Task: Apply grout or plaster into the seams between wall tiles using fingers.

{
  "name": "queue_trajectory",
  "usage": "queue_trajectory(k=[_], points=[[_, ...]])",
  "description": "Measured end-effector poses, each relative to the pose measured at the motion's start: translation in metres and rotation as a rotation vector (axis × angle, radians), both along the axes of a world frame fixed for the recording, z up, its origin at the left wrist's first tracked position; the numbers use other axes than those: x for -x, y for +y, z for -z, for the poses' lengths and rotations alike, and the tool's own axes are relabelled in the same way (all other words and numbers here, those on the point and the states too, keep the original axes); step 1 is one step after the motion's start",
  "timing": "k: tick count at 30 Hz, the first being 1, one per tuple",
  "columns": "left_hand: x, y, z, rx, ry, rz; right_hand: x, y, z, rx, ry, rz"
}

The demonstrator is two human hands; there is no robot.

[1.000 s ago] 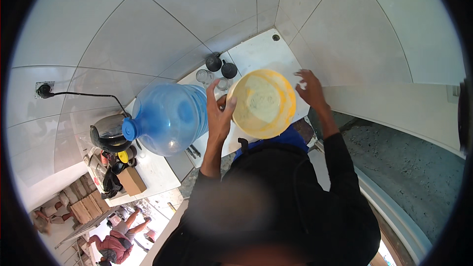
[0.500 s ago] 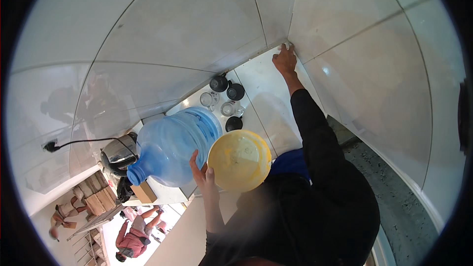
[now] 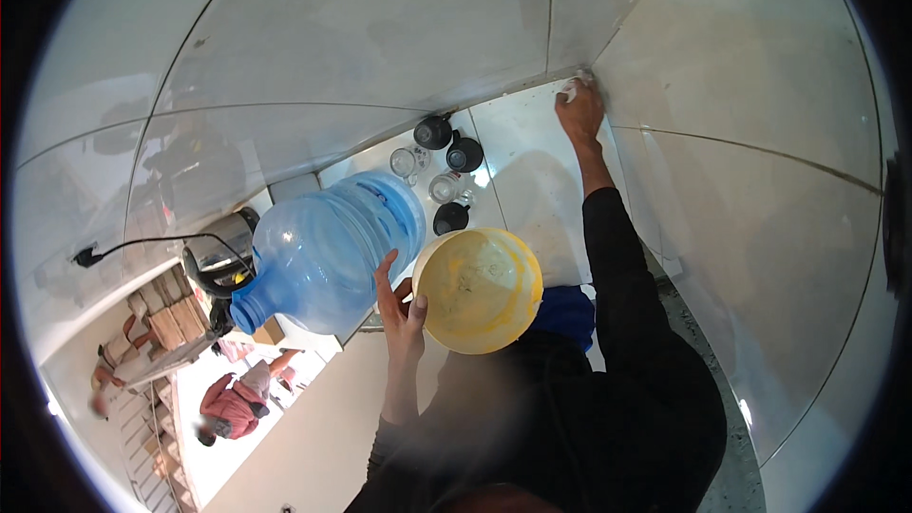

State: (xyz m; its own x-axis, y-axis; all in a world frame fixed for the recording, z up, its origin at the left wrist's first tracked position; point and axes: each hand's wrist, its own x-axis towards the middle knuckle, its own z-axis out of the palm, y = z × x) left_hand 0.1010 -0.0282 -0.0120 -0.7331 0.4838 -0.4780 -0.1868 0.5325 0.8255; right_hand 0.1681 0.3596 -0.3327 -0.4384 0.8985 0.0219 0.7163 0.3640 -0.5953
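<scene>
My left hand (image 3: 399,309) grips the side of a round yellow bowl (image 3: 478,290) with pale, streaked residue inside, near a large blue water jug (image 3: 312,264) lying on its side. My right hand (image 3: 578,111) reaches to the back corner of the white tiled counter (image 3: 537,180), fingers closed round something small and whitish that I cannot make out, against the joint with the wall. Between jug and corner stand three black cups, one of them a black cup (image 3: 432,132) at the wall, and two clear glass mugs (image 3: 408,161).
A steel kettle (image 3: 228,233) with a black cord plugged into the tiled wall (image 3: 342,28) is at left, near a cardboard box (image 3: 266,332). The walls meet in the corner. Lower left, a person in red (image 3: 228,404) and another person (image 3: 114,361) are near a railing and steps.
My right hand has gone from beside the bowl up to the back corner, fingers now closed. The bowl in my left hand sits lower, and the view has shifted toward the corner.
</scene>
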Motion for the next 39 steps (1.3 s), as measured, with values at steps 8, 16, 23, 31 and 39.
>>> queue_trajectory(k=[8, 16, 23, 31, 39], points=[[-0.01, 0.003, -0.001, -0.031, 0.011, -0.005, -0.002, -0.004, -0.008, 0.023, -0.021, -0.052], [-0.014, -0.013, -0.006, -0.023, -0.004, 0.016, -0.002, -0.003, -0.022, 0.079, -0.104, 0.052], [-0.024, -0.032, 0.002, -0.049, 0.121, -0.052, 0.005, -0.007, -0.008, 0.07, -0.034, 0.027], [-0.029, -0.051, -0.004, -0.068, 0.142, -0.09, 0.009, -0.022, 0.0, -0.017, -0.038, -0.099], [-0.023, -0.053, -0.014, -0.077, 0.108, -0.037, -0.006, -0.026, -0.02, 0.225, -0.007, -0.133]])
